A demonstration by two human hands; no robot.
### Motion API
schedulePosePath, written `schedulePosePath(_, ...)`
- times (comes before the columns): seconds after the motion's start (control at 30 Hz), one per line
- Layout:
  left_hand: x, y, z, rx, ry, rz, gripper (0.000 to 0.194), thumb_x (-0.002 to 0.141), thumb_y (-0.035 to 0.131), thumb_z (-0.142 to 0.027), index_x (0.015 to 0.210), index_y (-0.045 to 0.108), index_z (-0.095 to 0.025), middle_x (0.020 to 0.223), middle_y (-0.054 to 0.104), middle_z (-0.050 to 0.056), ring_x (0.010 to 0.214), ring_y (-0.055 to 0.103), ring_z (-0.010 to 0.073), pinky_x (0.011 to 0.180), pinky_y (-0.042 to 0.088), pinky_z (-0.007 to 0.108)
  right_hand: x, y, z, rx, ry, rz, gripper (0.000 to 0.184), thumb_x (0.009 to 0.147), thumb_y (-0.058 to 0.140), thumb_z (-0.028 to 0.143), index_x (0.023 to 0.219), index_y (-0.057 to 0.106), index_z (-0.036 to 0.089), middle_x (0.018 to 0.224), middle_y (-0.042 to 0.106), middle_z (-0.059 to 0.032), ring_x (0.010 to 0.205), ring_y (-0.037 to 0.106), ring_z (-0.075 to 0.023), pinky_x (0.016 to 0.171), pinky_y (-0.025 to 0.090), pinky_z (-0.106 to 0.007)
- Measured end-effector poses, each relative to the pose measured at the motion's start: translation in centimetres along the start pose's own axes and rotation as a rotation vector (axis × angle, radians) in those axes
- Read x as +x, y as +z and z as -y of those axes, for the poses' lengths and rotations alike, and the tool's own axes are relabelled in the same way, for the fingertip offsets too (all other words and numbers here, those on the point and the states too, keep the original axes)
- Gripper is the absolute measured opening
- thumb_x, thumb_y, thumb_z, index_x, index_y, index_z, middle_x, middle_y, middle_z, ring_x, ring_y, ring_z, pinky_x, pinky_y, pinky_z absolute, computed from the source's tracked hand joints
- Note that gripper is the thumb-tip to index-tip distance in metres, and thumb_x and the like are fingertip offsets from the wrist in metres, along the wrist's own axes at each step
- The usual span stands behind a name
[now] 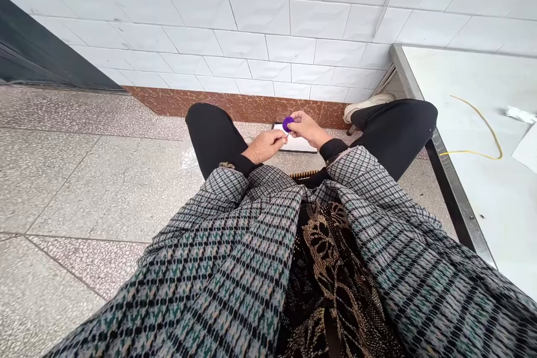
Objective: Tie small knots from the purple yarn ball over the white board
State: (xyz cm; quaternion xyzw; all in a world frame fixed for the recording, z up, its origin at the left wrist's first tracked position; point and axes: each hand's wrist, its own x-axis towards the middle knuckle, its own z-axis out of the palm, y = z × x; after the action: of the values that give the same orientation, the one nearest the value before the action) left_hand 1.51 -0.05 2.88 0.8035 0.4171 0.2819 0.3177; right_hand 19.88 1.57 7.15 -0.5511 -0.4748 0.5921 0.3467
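Showing both hands at work just above the centre of the frame, the view looks down past the wearer's lap. The right hand grips a purple round piece between thumb and fingers, its grasp narrow. The left hand, directly to the left, has thumb and forefinger pinched together on a thin strand just below the purple round piece; whether the strand is thread, wire or stem cannot be told at this size. Behind and below the hands, a white panel with a dark edge is partly hidden by them.

At the right of the frame stands a white worktop with a metal rim. On it lie a curved yellow strand, a crumpled white scrap and, at the frame's edge, a white sheet. Dark-trousered knees flank the hands, and a pale shoe shows at upper right of centre. A speckled floor occupies the left; a white tiled wall with a reddish-brown base strip spans the top. A checked coat fills the lower frame.
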Motion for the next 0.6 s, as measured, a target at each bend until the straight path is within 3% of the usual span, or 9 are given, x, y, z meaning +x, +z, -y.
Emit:
schedulePosePath(0.13,0.1,-1.4,0.0,0.068,0.022,-0.158,0.017,0.094,0.057,-0.024,0.078,0.062,-0.019,0.08,0.061,0.003,0.079,0.056,0.0191,0.082,0.046,0.032,-0.3,-0.1,-0.5,-0.245,0.057,0.222,0.025,0.095,0.067,-0.003,0.093,0.055,0.019,0.066,0.06,0.004,0.052,0.054,-0.0082,0.048,0.045,-0.016)
schedulePosePath(0.2,0.2,-1.8,0.5,0.078,-0.004,-0.196,0.016,0.092,0.056,-0.023,0.078,0.061,-0.019,0.082,0.062,0.003,0.081,0.058,0.0194,0.083,0.047,0.032,-0.7,-0.2,-0.4,-0.184,0.066,0.361,0.023,0.096,0.065,-0.002,0.096,0.056,0.019,0.067,0.062,0.0039,0.053,0.058,-0.0091,0.049,0.048,-0.016)
schedulePosePath(0.3,0.2,-1.6,1.4,0.048,-0.104,-0.227,0.015,0.092,0.056,-0.023,0.079,0.062,-0.019,0.084,0.064,0.004,0.084,0.059,0.02,0.084,0.046,0.032,-1.2,-0.3,-0.1,-0.006,0.073,0.454,0.022,0.099,0.059,-0.003,0.103,0.055,0.019,0.071,0.065,0.0043,0.054,0.062,-0.0091,0.053,0.053,-0.017)
schedulePosePath(0.4,0.2,-0.5,2.0,-0.025,-0.216,-0.196,0.017,0.092,0.055,-0.027,0.083,0.067,-0.017,0.083,0.066,0.003,0.083,0.059,0.0196,0.082,0.046,0.031,-1.4,-0.4,0.3,0.104,0.053,0.421,0.024,0.1,0.056,-0.005,0.105,0.054,0.018,0.073,0.066,0.0042,0.054,0.063,-0.0081,0.056,0.056,-0.017)
schedulePosePath(0.47,0.0,0.5,2.1,-0.059,-0.237,-0.105,0.019,0.091,0.056,-0.029,0.084,0.069,-0.017,0.077,0.064,0.001,0.076,0.056,0.0183,0.077,0.044,0.03,-1.2,-0.3,0.4,0.124,0.028,0.354,0.026,0.099,0.055,-0.007,0.103,0.053,0.018,0.073,0.064,0.005,0.054,0.062,-0.0069,0.056,0.055,-0.016)
schedulePosePath(0.6,-0.4,1.3,1.5,-0.042,-0.089,0.162,0.022,0.092,0.057,-0.032,0.079,0.068,-0.018,0.07,0.06,0.0,0.07,0.053,0.0173,0.074,0.042,0.03,-0.5,-0.1,0.0,0.066,-0.026,0.163,0.026,0.1,0.059,-0.006,0.1,0.051,0.019,0.074,0.062,0.0069,0.052,0.058,-0.0044,0.053,0.052,-0.014)
